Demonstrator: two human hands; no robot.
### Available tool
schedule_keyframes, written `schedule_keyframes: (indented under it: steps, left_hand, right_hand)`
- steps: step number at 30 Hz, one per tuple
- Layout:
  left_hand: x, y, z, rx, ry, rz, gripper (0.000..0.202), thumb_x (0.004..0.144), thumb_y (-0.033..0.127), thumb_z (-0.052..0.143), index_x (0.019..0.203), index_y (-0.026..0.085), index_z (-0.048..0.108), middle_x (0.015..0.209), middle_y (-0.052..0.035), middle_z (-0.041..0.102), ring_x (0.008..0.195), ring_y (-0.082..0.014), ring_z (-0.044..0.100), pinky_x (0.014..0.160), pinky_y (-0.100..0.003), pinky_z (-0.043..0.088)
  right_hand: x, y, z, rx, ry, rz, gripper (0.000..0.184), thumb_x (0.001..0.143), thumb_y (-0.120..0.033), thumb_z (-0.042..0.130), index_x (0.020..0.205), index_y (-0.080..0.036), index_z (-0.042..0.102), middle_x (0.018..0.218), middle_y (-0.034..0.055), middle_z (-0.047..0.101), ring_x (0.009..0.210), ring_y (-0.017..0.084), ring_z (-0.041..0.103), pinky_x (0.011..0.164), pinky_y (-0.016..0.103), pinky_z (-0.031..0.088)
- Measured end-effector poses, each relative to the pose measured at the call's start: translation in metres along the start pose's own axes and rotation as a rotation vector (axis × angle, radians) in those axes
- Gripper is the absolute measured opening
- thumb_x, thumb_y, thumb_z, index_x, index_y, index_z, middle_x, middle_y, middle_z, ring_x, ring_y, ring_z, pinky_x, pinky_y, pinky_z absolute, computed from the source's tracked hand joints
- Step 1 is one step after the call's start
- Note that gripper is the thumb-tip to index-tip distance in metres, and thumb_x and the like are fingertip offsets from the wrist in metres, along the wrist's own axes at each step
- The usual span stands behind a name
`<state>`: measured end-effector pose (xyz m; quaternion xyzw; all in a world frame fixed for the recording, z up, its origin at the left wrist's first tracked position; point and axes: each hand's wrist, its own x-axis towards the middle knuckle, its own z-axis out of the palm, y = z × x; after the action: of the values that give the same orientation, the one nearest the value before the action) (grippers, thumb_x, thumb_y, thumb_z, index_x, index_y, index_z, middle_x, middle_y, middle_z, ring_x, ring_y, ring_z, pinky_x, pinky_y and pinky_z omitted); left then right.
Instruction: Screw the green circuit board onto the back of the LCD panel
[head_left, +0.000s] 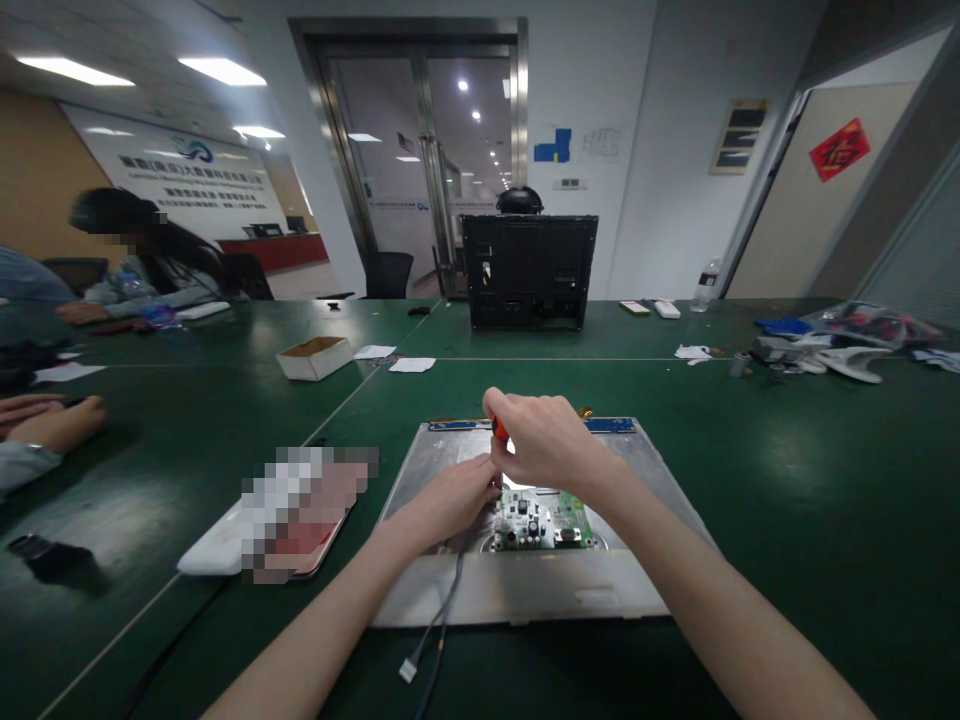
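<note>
A flat silver display panel (525,588) lies back side up on the table in front of me. Mounted on it is a green circuit board (541,518) with small components. My right hand (551,440) is wrapped around the red-orange handle of a screwdriver (499,430), held upright above the board's upper left corner. Close beneath it, my left hand (463,490) has its fingertips pinched together by that corner; what they hold, if anything, is hidden. A dark cable (450,590) with a white connector (407,669) runs from under my left hand over the panel's near edge.
Left of the panel lie a white pack (214,535) and a pinkish phone-like object (341,510). Further off are an open box (315,358), papers (412,365), and a black monitor housing (529,270). Loose parts (795,350) lie far right. Another person's hands (64,425) rest at left.
</note>
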<state>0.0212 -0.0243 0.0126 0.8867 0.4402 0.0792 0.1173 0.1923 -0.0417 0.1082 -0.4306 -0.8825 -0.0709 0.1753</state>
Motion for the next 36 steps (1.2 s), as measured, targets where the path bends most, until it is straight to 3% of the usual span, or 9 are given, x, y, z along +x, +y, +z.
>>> schedule_keyframes:
  steps: [5,10,16,21,28,33,36]
  left_hand:
    - [-0.001,0.004,-0.004,-0.01,-0.013,-0.051,0.009,0.091,0.018,0.048,0.096,0.018,0.055,0.103,-0.0083,0.067,0.093,-0.0255,0.064,0.079,-0.035,0.047]
    - [-0.001,0.006,-0.005,-0.008,-0.018,-0.027,0.01,0.09,0.018,0.046,0.095,0.018,0.055,0.103,-0.0086,0.067,0.094,-0.026,0.063,0.078,-0.035,0.047]
    - [-0.001,0.003,-0.004,-0.029,-0.02,-0.033,0.012,0.09,0.017,0.043,0.093,0.018,0.055,0.099,-0.0078,0.066,0.09,-0.0244,0.063,0.077,-0.034,0.046]
    - [-0.002,0.008,-0.007,-0.03,-0.025,-0.053,0.01,0.089,0.017,0.046,0.095,0.019,0.053,0.102,-0.0079,0.066,0.094,-0.0256,0.062,0.08,-0.035,0.046]
    - [-0.002,0.012,-0.009,-0.038,-0.018,-0.068,0.012,0.089,0.019,0.048,0.099,0.019,0.053,0.101,-0.0073,0.066,0.092,-0.0246,0.062,0.08,-0.034,0.046]
    - [0.001,0.002,-0.002,0.006,-0.028,-0.055,0.009,0.09,0.019,0.046,0.095,0.018,0.054,0.098,-0.0087,0.066,0.089,-0.0259,0.063,0.076,-0.035,0.046]
    - [0.001,0.001,-0.001,-0.023,-0.017,-0.039,0.011,0.09,0.018,0.045,0.096,0.018,0.054,0.1,-0.0079,0.066,0.09,-0.0248,0.063,0.077,-0.034,0.047]
  right_hand:
    - [0.0,0.001,0.001,-0.026,-0.007,0.019,0.018,0.085,-0.027,0.044,0.102,-0.02,0.049,0.08,0.0029,0.069,0.063,0.017,0.059,0.05,0.029,0.018]
    - [-0.001,0.0,-0.001,0.008,0.001,-0.02,0.022,0.079,-0.022,0.047,0.101,-0.019,0.047,0.089,0.0045,0.069,0.067,0.017,0.059,0.051,0.029,0.021]
    - [0.002,0.0,-0.001,-0.04,-0.062,0.035,0.019,0.089,-0.031,0.046,0.106,-0.021,0.047,0.086,0.005,0.07,0.072,0.02,0.063,0.054,0.028,0.027]
    - [0.002,-0.002,-0.003,-0.021,-0.087,0.029,0.021,0.086,-0.023,0.044,0.107,-0.02,0.046,0.086,0.0056,0.069,0.07,0.019,0.063,0.054,0.028,0.029]
    - [0.0,0.0,0.0,-0.02,-0.036,0.009,0.021,0.085,-0.023,0.045,0.106,-0.02,0.048,0.086,0.0046,0.07,0.067,0.018,0.061,0.053,0.028,0.023]
    - [0.001,0.001,0.002,-0.048,-0.013,0.006,0.02,0.092,-0.038,0.047,0.103,-0.021,0.05,0.082,0.0034,0.07,0.069,0.018,0.062,0.051,0.029,0.018]
    - [0.001,0.001,0.002,-0.025,-0.003,0.006,0.016,0.088,-0.028,0.048,0.102,-0.021,0.049,0.085,0.0027,0.07,0.069,0.017,0.062,0.051,0.029,0.018]
